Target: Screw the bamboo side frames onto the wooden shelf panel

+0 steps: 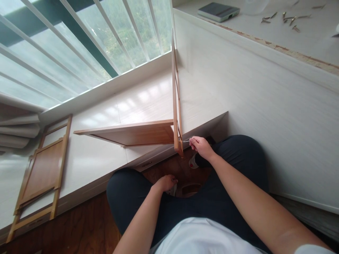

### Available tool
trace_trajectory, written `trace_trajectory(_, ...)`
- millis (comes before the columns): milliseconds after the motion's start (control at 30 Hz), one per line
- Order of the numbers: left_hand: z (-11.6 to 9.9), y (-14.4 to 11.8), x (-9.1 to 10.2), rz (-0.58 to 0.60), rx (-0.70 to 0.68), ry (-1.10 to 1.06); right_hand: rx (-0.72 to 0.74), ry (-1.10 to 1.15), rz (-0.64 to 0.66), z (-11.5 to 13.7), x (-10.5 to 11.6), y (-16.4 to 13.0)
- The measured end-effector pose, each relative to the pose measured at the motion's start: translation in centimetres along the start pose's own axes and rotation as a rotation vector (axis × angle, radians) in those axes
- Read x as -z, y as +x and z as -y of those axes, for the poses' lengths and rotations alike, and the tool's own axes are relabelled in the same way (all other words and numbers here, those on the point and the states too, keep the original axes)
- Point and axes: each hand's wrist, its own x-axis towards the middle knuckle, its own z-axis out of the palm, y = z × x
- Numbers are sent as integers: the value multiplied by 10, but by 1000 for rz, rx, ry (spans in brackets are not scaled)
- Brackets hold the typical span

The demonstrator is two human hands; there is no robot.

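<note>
Resting low between my knees, left hand (165, 183) is curling closed on something I cannot make out; right hand (201, 146) is pinching a thin metal tool (186, 141) against the upright wooden panel (175, 106); no writing is readable

On the window ledge (132, 102) an upright panel (175, 98) stands at the right end of a flat panel (132, 134), a folded frame (42, 173) lies far left, and screws (286, 17) sit right of a box (218, 11) on the tabletop (291, 38) behind.

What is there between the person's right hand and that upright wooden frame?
In the head view, a thin metal tool spans the short gap from the right hand to the upright wooden frame. What sort of tool it is cannot be told.
</note>
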Motion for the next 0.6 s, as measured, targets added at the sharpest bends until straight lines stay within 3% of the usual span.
trace_trajectory(600, -1, 4, 0, 4, -3, -9, 118, -105, -52, 3, -2, -1)
